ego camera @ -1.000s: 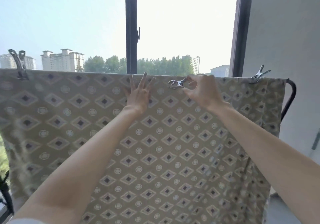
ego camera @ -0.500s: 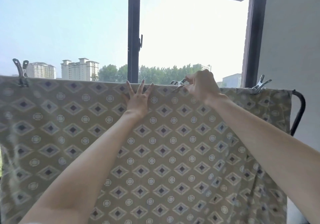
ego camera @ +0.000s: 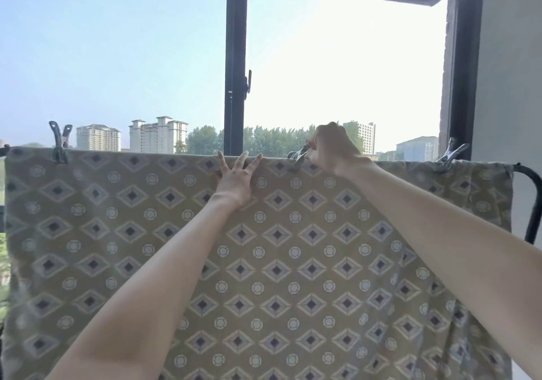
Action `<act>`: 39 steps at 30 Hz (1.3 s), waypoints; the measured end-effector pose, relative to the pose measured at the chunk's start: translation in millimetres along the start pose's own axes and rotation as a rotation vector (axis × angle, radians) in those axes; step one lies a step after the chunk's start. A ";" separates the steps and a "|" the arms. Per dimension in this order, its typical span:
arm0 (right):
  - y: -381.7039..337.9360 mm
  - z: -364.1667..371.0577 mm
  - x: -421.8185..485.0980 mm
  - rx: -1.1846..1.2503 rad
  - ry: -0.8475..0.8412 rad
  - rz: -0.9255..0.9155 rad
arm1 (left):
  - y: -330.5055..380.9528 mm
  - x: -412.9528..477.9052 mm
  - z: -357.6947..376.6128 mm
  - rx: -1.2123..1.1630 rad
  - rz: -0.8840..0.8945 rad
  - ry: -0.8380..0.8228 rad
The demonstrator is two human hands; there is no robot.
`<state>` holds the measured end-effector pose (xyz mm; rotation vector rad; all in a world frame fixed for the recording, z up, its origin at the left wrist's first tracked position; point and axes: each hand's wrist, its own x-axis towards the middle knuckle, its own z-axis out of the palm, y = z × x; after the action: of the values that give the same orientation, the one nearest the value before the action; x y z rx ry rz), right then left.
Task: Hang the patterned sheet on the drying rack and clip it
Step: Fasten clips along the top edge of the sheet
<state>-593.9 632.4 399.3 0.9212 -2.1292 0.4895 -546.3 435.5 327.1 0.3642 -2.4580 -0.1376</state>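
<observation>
my L hand flat, fingers splayed, at patterned sheet top edge, my R hand pinching clip there, drying rack bare beyond

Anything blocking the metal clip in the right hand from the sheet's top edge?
Nothing visible. The right hand holds the silver metal clip right at the top edge of the yellow diamond-patterned sheet; the left hand presses flat beside it, apart.

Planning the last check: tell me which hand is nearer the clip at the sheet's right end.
Right. The right hand pinches the middle clip, left of the right-end clip. The left hand presses flat on the sheet, even farther left.
</observation>
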 end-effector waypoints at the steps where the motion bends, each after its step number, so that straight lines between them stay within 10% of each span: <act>1: -1.0 5.6 8.8 -0.004 -0.011 -0.001 | -3.5 6.6 3.6 0.003 0.004 0.001; 21: -21.8 74.9 127.1 -0.080 -0.323 -0.017 | -38.6 83.6 43.7 0.043 0.058 0.242; 39: -5.3 118.8 106.7 0.118 -0.173 0.055 | -67.9 72.3 49.2 0.112 0.163 0.205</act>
<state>-696.8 510.3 404.4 1.0049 -2.3071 0.5864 -615.9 349.8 317.9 0.2131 -2.2852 0.1022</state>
